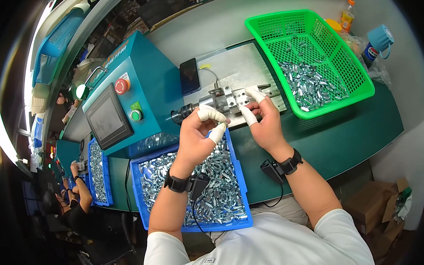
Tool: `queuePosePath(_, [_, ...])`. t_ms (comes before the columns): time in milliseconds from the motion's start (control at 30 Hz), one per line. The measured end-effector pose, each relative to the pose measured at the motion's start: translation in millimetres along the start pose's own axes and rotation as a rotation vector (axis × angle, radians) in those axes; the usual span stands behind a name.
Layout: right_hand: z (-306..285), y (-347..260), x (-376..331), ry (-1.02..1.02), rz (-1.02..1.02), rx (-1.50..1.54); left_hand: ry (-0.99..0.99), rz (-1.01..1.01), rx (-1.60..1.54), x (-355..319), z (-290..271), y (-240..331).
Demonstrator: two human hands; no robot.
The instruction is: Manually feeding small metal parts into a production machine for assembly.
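Head view, left hand: your left hand (193, 138) has thumb and forefinger curled almost together, just short of the clamp; you cannot tell from here whether a small part sits between the tips.
Right hand: your right hand (266, 121) has thumb and forefinger set apart at the right end of the clamp; whether they grip anything cannot be told.
Clamp: the metal clamp (233, 101) lies just beyond your left fingertips and beside your right ones, on a metal plate (247, 61).
Blue tray: the tray (243, 190) sits below your left hand, partly under your left forearm, full of shiny metal parts (219, 197).
Green basket: the basket (335, 110) stands to the right of your right hand, with more metal pieces (308, 84) heaped toward its near side.
Machine: the teal machine (151, 74) stands left of the clamp on the green surface (324, 145).
Phone: the black phone (189, 76) lies between machine and plate.
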State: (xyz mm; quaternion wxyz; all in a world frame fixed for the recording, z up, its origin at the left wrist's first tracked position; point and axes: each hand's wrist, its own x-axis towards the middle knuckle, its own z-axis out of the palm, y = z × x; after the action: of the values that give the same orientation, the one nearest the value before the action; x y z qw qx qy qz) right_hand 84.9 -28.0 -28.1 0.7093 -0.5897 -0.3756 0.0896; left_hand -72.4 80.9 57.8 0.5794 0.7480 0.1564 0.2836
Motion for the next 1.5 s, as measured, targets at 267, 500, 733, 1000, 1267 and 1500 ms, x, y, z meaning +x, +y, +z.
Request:
queuePosePath(267, [-5,-1,0,-0.091,0.031,-0.031,0.033,0.101,0.526,29,4,17])
queuePosePath(500, [-2,-3,-1,-0.097,0.044,-0.002,-0.029,0.349,0.910,67,6,-4])
queuePosePath(733, [-4,-9,-2,-0.129,0.017,-0.080,-0.075,0.303,0.890,69,-2,-15])
queuePosePath(1000, [-2,-10,-2,-0.283,0.341,0.223,-0.059,0.425,0.954,64,-1,-14])
queuePosePath(1267, [-1,-3,0,-0.275,0.333,0.219,-0.149,0.226,1.015,84,-12,-20])
queuePosePath(1500, [-1,-7,0,-0.331,0.348,0.243,-0.011,0.504,0.946,63,-7,-7])
